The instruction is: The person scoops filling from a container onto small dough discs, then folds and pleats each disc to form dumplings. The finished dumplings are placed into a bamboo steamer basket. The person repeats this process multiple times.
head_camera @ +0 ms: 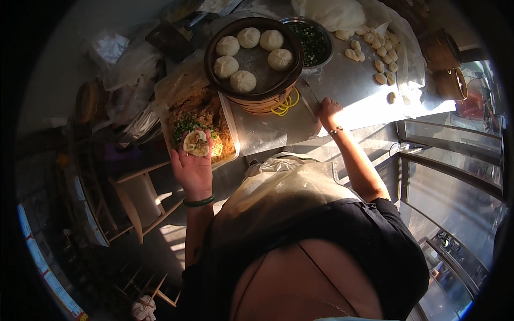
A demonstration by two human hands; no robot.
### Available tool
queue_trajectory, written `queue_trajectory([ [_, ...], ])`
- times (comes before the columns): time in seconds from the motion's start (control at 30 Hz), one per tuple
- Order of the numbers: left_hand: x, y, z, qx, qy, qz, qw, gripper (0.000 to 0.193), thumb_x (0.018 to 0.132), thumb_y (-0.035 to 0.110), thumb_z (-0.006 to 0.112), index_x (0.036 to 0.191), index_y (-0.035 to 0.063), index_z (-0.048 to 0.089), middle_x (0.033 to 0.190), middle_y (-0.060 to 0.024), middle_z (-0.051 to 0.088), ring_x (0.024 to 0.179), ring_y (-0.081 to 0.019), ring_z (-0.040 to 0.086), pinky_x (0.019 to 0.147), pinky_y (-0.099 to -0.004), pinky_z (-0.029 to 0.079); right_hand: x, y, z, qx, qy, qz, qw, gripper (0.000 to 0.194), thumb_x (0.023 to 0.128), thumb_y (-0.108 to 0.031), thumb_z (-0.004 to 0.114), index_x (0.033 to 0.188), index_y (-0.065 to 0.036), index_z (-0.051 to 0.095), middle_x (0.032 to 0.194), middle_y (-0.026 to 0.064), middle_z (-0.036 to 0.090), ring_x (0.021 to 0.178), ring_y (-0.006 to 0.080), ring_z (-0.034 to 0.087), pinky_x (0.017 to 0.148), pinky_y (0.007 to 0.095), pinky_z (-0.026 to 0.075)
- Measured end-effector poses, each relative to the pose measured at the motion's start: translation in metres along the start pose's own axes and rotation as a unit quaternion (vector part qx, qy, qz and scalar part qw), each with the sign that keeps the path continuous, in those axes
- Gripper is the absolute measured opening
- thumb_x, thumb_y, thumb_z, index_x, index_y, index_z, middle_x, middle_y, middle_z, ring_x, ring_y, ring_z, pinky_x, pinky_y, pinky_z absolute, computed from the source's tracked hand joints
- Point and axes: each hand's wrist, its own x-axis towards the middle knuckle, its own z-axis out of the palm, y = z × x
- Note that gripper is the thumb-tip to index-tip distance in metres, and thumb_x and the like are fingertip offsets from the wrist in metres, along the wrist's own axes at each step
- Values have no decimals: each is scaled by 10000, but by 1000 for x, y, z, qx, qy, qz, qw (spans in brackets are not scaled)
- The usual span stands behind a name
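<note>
My left hand (194,170) is palm up over the filling tub, holding a round dough wrapper (196,143) with filling on it. The clear plastic tub (235,138) holds minced filling (200,100) with chopped greens (186,126) on top. My right hand (331,112) rests by the table's front edge, at the end of a thin metal tool (310,96); whether its fingers grip the tool cannot be made out. Between the hands, farther back, a stack of round bamboo steamers (257,105) carries several pleated buns (243,81) in a loose ring.
Behind the steamers is a metal bowl (330,50) of chopped greens. Several dough pieces (387,58) lie on the metal table (341,84) at right, beside plastic sheeting (411,60) and a large dough mass (337,14). Plastic bags (128,68) lie left; a wooden chair (138,200) stands below.
</note>
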Motion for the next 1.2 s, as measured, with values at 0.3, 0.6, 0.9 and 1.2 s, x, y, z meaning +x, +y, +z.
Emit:
queue_trajectory([
  [0.3, -7, 10, -7, 13, 26, -11, 1000, 631, 952, 499, 340, 1275, -36, 426, 1289, -197, 475, 1238, -382, 427, 1063, -497, 313, -77, 46, -22, 279, 146, 33, 948, 44, 886, -66, 509, 913, -33, 519, 727, 119, 539, 603, 248, 508, 583, 367, 439],
  [0.6, -7, 15, -15, -35, 17, -52, 998, 611, 950, 455, 345, 1255, -68, 432, 1314, -239, 446, 1261, -417, 385, 1066, -483, 313, -115, -160, -113, 393, -117, -172, 896, 163, 827, -3, 576, 989, 0, 562, 677, 130, 602, 577, 220, 596, 551, 307, 463],
  [0.9, -7, 34, -36, 60, -23, -33, 997, 551, 968, 447, 359, 1179, -44, 493, 1142, -194, 578, 1072, -319, 568, 937, -428, 441, -103, -232, -115, 506, -368, -54, 779, 183, 866, -49, 503, 1022, -2, 587, 639, -19, 528, 517, 43, 431, 466, 204, 349],
  [1.2, -4, 41, -38, -3, 9, -59, 998, 541, 969, 443, 357, 1188, -41, 465, 1144, -200, 557, 1087, -333, 555, 946, -424, 447, -121, -244, -95, 236, -84, -343, 905, 193, 793, -76, 592, 981, -68, 631, 762, 137, 620, 575, 297, 608, 504, 362, 492],
])
